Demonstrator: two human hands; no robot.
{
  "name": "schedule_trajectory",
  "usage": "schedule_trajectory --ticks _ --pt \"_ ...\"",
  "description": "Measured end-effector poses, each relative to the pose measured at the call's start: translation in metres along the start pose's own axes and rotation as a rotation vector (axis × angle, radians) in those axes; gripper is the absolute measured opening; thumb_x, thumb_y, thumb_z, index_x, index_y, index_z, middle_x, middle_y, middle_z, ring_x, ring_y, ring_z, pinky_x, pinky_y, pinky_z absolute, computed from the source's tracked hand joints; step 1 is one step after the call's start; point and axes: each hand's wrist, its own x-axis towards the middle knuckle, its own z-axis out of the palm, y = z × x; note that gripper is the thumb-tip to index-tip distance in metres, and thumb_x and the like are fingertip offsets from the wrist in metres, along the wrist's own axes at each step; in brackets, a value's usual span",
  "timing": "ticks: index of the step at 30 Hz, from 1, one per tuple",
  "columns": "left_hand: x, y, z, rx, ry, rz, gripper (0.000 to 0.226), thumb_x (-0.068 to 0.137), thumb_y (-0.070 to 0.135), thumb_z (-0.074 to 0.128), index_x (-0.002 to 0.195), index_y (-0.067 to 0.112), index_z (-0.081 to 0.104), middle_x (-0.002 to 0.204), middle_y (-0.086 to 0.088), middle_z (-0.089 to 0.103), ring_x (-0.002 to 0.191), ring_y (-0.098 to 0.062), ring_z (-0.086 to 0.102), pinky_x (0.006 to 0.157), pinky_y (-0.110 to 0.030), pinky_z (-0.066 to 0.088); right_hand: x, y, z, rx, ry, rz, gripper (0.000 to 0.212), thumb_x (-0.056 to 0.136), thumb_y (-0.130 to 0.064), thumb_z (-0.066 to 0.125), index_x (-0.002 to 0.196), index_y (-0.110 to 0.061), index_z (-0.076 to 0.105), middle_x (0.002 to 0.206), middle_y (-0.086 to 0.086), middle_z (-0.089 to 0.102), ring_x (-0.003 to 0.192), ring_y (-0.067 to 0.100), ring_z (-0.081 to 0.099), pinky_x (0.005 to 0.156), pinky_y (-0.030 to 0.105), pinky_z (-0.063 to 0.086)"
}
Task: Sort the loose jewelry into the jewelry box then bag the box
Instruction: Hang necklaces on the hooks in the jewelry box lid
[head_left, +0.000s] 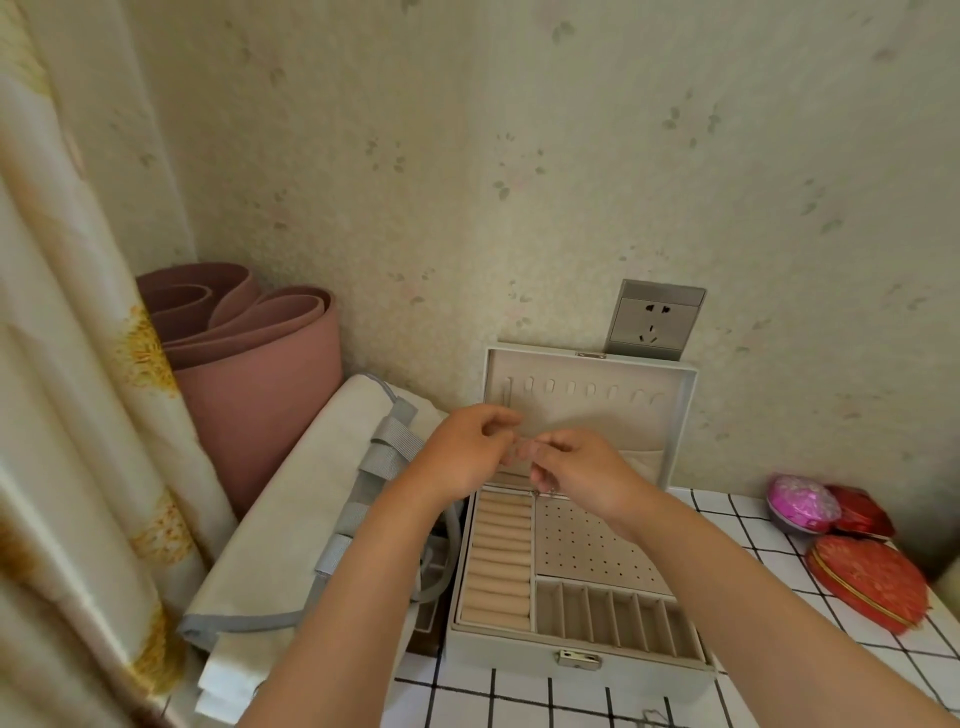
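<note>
My left hand (470, 452) and right hand (582, 470) meet over the jewelry box (571, 649), fingers curled; whether holding anything, I cannot tell. Best to lower slowly.

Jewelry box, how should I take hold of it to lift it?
Shut the lid first: it stands open and upright. Then grip the base by its left and right walls, reaching in from the front. They are flat and upright, and the latch sits mid-front.
</note>
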Motion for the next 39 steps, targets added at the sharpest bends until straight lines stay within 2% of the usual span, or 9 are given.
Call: schedule_trajectory --ticks 6,9,13,20,25,29,32,35,39 --pt "-0.011 0.000 0.029 -0.041 -0.146 0.000 0.030 0.102 0.015 0.043 0.128 0.025 0.054 0.127 0.004 0.060 0.073 -0.009 0.069 0.066 -0.019 0.049 -0.001 -0.018 -0.019 -0.094 0.137 -0.089 0.026 0.098 -0.015 0.054 0.079 -0.016 0.072 0.079 -0.001 0.071 0.073 0.008 0.062 0.073 0.022 0.047" --pt "-0.013 0.000 0.036 -0.111 -0.168 -0.009 0.026 0.103 0.019 0.046 0.125 0.016 0.060 0.113 0.002 0.068 0.067 -0.007 0.066 0.061 -0.012 0.047 0.001 -0.022 -0.022 -0.153 0.161 -0.134 0.026 0.099 -0.016 0.053 0.082 -0.018 0.073 0.077 -0.008 0.069 0.073 0.003 0.060 0.065 0.012 0.044" --pt "-0.013 0.000 0.032 -0.188 -0.181 -0.029 0.014 0.099 0.019 0.056 0.106 0.019 0.068 0.094 0.003 0.071 0.064 -0.003 0.062 0.054 -0.008 0.043 0.005 -0.016 -0.021 -0.190 0.149 -0.154 0.024 0.100 -0.018 0.054 0.085 -0.020 0.073 0.056 -0.022 0.062 0.055 -0.008 0.055 0.066 0.021 0.042" --pt "-0.008 -0.005 0.027 -0.145 -0.077 -0.007 0.010 0.092 0.022 0.065 0.094 0.017 0.073 0.087 0.003 0.073 0.066 -0.007 0.064 0.063 -0.017 0.048 -0.004 0.006 -0.014 -0.113 0.042 0.055 0.025 0.097 -0.011 0.047 0.094 -0.018 0.071 0.065 -0.001 0.058 0.049 0.006 0.046 0.053 0.022 0.037" --pt "-0.003 -0.006 0.026 -0.008 -0.012 0.116 0.007 0.089 0.024 0.070 0.089 0.024 0.077 0.085 0.009 0.074 0.084 -0.004 0.068 0.083 -0.025 0.055 -0.011 0.014 0.000 -0.142 -0.058 0.027 0.021 0.093 -0.007 0.059 0.080 -0.022 0.068 0.055 -0.010 0.062 0.045 0.003 0.050 0.049 0.017 0.042" --pt "-0.001 -0.012 0.024 0.144 0.017 0.181 0.012 0.091 0.024 0.067 0.101 0.023 0.074 0.094 0.010 0.069 0.089 -0.003 0.062 0.081 -0.021 0.049 -0.003 0.020 0.001 -0.098 0.052 -0.045 0.017 0.099 -0.019 0.060 0.090 -0.019 0.074 0.071 0.008 0.070 0.051 0.012 0.054 0.056 0.028 0.049" --pt "0.003 -0.022 0.022 0.401 0.092 0.280 0.025 0.096 0.026 0.058 0.119 0.020 0.066 0.106 0.004 0.061 0.094 -0.008 0.056 0.081 -0.024 0.048 0.005 0.019 -0.008 -0.213 0.125 -0.084 0.025 0.099 -0.021 0.059 0.081 -0.010 0.074 0.078 0.014 0.073 0.049 0.010 0.053 0.061 0.033 0.052" --pt "0.002 -0.030 0.027 0.732 0.163 0.390 0.028 0.095 0.017 0.052 0.121 0.012 0.061 0.117 -0.004 0.055 0.109 -0.020 0.051 0.080 -0.039 0.054 0.011 0.007 -0.018 -0.261 0.232 -0.153 0.027 0.097 -0.021 0.061 0.075 -0.011 0.073 0.073 0.009 0.073 0.048 0.008 0.054 0.059 0.030 0.051" --pt "-0.003 -0.034 0.042 0.910 0.183 0.439 0.035 0.084 0.007 0.059 0.118 0.004 0.060 0.129 -0.012 0.052 0.121 -0.028 0.047 0.085 -0.038 0.054 0.020 -0.015 -0.026 -0.199 0.296 -0.182 0.020 0.096 -0.018 0.063 0.082 -0.010 0.074 0.074 0.003 0.073 0.043 0.001 0.051 0.052 0.019 0.045"
